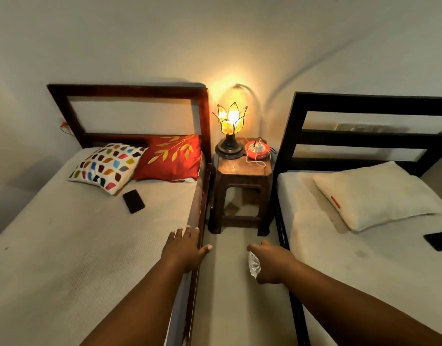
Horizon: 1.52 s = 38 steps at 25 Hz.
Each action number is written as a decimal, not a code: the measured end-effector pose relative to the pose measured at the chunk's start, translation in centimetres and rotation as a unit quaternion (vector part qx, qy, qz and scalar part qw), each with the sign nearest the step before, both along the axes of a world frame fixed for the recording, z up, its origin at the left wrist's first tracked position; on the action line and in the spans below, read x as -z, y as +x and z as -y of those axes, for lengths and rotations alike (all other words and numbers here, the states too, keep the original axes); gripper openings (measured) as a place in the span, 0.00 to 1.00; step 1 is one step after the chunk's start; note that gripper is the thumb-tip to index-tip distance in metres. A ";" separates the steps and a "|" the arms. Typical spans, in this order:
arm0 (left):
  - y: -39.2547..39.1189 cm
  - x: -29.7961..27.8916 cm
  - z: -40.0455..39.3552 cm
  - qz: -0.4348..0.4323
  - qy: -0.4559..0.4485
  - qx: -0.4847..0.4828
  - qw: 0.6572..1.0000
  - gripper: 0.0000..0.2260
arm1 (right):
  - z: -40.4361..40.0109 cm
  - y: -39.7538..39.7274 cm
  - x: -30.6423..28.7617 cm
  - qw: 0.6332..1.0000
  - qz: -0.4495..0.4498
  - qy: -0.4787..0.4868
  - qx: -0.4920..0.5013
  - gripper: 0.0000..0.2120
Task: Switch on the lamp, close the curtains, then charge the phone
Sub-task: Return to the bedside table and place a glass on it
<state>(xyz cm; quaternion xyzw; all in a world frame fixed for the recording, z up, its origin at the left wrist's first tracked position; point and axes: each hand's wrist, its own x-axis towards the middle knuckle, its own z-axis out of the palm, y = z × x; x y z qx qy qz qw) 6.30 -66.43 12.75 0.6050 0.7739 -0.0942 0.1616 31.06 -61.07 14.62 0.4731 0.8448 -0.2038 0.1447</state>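
Lit lamp (229, 126) at 12 o'clock on the stool (242, 171); phone (133, 201) at 10 o'clock on the left bed (65, 245); left hand (183, 250) fingers spread; right hand (271, 264) fingers clamped on a crumpled clear wrapper (254, 265).

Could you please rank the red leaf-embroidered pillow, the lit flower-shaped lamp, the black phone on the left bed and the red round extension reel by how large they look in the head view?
1. Red leaf-embroidered pillow
2. Lit flower-shaped lamp
3. Black phone and red round extension reel: these look alike in size, so I won't separate them.
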 end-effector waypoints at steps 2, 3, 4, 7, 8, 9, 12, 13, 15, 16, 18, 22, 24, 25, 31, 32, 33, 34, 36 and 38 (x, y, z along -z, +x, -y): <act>-0.5 0.6 -3.3 0.001 -0.008 0.007 1.000 0.35 | -4.1 -0.8 0.0 1.000 0.007 0.008 0.000 0.40; -0.9 0.9 -5.1 -0.001 -0.011 0.008 1.000 0.35 | -6.3 -1.3 0.1 1.000 0.011 0.011 0.000 0.39; -1.4 1.2 -6.8 -0.004 -0.013 0.008 1.000 0.35 | -8.4 -1.9 0.1 1.000 0.013 0.013 0.001 0.39; -3.3 1.5 -12.8 -0.014 -0.018 -0.003 1.000 0.35 | -15.1 -3.9 0.7 1.000 0.017 0.010 -0.014 0.36; -4.1 1.3 -15.2 -0.016 -0.018 -0.013 1.000 0.35 | -17.7 -4.7 0.8 1.000 0.017 0.011 -0.023 0.35; -4.8 1.1 -17.5 -0.017 -0.022 -0.023 0.999 0.35 | -20.2 -5.5 0.8 0.999 0.020 0.010 -0.030 0.36; -6.4 0.8 -23.0 -0.016 -0.033 -0.052 0.998 0.35 | -26.9 -7.5 0.7 0.999 0.030 0.011 -0.044 0.38; -6.5 0.7 -24.4 -0.014 -0.035 -0.056 0.998 0.35 | -28.8 -8.0 0.6 0.999 0.031 0.011 -0.043 0.38; -6.9 0.9 -27.5 -0.003 -0.043 -0.055 0.998 0.35 | -32.8 -9.2 0.7 0.999 0.032 0.006 -0.039 0.39; -7.1 1.2 -28.9 0.001 -0.046 -0.050 0.998 0.35 | -34.7 -9.8 0.7 0.999 0.028 0.001 -0.034 0.39; -7.9 1.8 -31.5 0.001 -0.053 -0.040 0.998 0.35 | -38.2 -11.2 0.9 0.999 0.025 -0.013 -0.024 0.38; -10.5 3.1 -37.1 -0.001 -0.060 -0.014 0.998 0.35 | -43.6 -13.9 2.4 0.998 0.051 -0.025 -0.034 0.37; -12.3 3.6 -40.4 0.000 -0.071 -0.001 0.997 0.35 | -45.9 -15.3 3.6 0.997 0.060 -0.041 -0.028 0.38; -13.2 3.9 -42.1 0.005 -0.080 0.004 0.997 0.34 | -47.1 -16.0 4.1 0.996 0.064 -0.051 -0.024 0.38; -15.8 6.6 -48.5 0.027 -0.114 0.004 0.993 0.34 | -52.7 -18.6 7.7 0.994 0.072 -0.074 -0.026 0.34; -15.6 7.4 -49.0 0.029 -0.128 0.003 0.991 0.34 | -53.7 -18.9 8.4 0.994 0.072 -0.074 -0.028 0.34; -15.3 8.3 -49.2 0.030 -0.147 0.003 0.989 0.34 | -54.6 -19.1 9.1 0.994 0.073 -0.082 -0.026 0.34; -14.8 9.1 -49.4 0.029 -0.163 0.001 0.986 0.34 | -55.4 -19.4 9.9 0.993 0.072 -0.088 -0.026 0.34; -13.9 10.4 -50.1 0.037 -0.198 -0.008 0.979 0.34 | -57.0 -19.8 11.2 0.993 0.066 -0.099 -0.023 0.34; -13.4 11.1 -50.7 0.048 -0.220 -0.016 0.974 0.34 | -58.1 -19.9 12.3 0.993 0.051 -0.103 -0.012 0.33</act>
